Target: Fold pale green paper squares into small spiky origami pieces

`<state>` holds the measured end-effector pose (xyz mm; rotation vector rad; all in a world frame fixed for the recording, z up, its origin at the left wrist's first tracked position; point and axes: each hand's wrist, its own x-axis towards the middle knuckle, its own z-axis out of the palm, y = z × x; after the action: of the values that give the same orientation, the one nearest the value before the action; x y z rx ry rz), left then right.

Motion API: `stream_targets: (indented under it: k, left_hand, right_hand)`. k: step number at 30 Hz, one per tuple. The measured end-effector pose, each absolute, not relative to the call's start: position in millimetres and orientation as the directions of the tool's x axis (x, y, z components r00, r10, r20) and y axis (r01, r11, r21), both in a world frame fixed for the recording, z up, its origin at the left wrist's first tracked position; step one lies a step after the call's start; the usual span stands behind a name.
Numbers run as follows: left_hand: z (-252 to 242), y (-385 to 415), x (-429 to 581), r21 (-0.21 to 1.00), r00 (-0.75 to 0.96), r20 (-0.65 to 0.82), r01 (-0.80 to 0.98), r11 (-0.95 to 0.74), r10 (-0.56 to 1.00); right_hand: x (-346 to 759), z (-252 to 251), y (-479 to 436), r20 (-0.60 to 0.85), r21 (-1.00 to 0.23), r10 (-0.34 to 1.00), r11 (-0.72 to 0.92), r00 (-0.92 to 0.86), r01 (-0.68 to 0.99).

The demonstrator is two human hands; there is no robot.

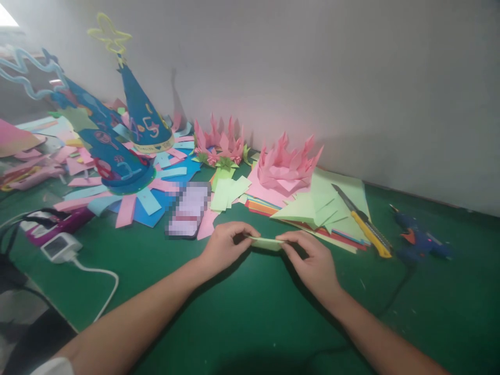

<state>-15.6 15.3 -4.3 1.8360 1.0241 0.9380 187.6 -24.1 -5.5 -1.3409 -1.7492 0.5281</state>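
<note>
A small strip of light green paper [267, 244] is stretched between my two hands, just above the green table [250, 317]. My left hand [227, 244] pinches its left end between thumb and fingers. At the other end, my right hand [312, 258] grips it the same way. Beyond the hands lie more light green paper pieces [226, 194] and a stack of coloured sheets [344, 208]. A pink paper crown [287, 166] rests on the stack. To the left of my left hand is a phone [189, 211], its screen blurred out.
A yellow utility knife [369, 232] lies with its blade out across the sheets' right edge. Further right sits a blue glue gun [422, 242]. Blue cone hats [144, 114], a second pink crown [221, 143] and a white charger [62, 247] with cable occupy the left and back.
</note>
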Motion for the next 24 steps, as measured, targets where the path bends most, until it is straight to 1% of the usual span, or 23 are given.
stream_targets:
  k: [1,3,5,6,8,10,14,20,24]
  left_hand:
    - [-4,17,-18,0.847,0.435,0.309,0.279,-0.453,0.846]
    - [-2,19,-23,0.735,0.518,0.426,0.280,-0.618,0.742]
    - [-1,22,-27,0.616,0.622,0.455,0.297,-0.729,0.638]
    - [-1,24,-29,0.564,0.684,0.436,0.299,-0.770,0.585]
    - [0,26,-33,0.510,0.760,0.383,0.300,-0.806,0.525]
    - [0,27,-35,0.493,0.789,0.350,0.304,-0.815,0.505]
    - [3,25,-35,0.473,0.806,0.338,0.300,-0.828,0.486]
    - [7,25,-35,0.488,0.795,0.285,0.360,-0.795,0.535]
    - [8,27,-37,0.491,0.822,0.255,0.344,-0.800,0.510]
  right_hand:
    - [189,-5,-24,0.431,-0.691,0.894,0.412,-0.120,0.593]
    - [190,-5,-23,0.507,-0.611,0.840,0.510,-0.196,0.606]
    - [191,-4,-22,0.529,-0.543,0.806,0.562,-0.266,0.624]
    - [191,-4,-21,0.526,-0.516,0.796,0.579,-0.300,0.631]
    - [191,-4,-20,0.507,-0.476,0.783,0.602,-0.360,0.641]
    - [191,-6,-20,0.492,-0.455,0.782,0.607,-0.384,0.652]
    - [191,-5,-20,0.492,-0.381,0.769,0.611,-0.408,0.694]
    - [199,2,-18,0.463,-0.239,0.747,0.623,-0.477,0.745]
    - [210,3,-16,0.467,-0.208,0.753,0.602,-0.463,0.771]
